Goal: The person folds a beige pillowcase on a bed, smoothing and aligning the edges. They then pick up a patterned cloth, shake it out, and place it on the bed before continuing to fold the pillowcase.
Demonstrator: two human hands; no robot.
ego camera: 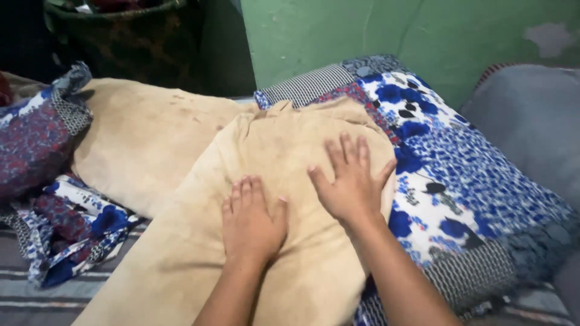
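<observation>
Two bare forearms reach up from the bottom edge, and both hands lie flat, palms down, on a tan garment (199, 241) of soft, slightly napped cloth. Neither hand grips anything: the left hand (251, 220) rests with its fingers close together and pointing away, pressed on the middle of the fabric, while the right hand (352, 181) sits just beside it and a little farther up, fingers fanned wide, near the cloth's right edge. That tan garment runs as a long, broad band from the lower left up to a folded end with a small notch at the top, and a second wide part of it spreads to the left, faintly stained and creased. Under its right side lies a patchwork quilt (459, 169), cotton-looking, with blue flowers on white, a red and blue floral strip, and fine black-and-white checked patches along its borders. More of the same patterned cloth (42, 139) is bunched in loose folds at the left. A striped grey sheet (36, 296) shows beneath at the lower left, a plain grey cushion (531, 121) bulges at the right, and a green wall (374, 30) with a chipped patch stands behind.
</observation>
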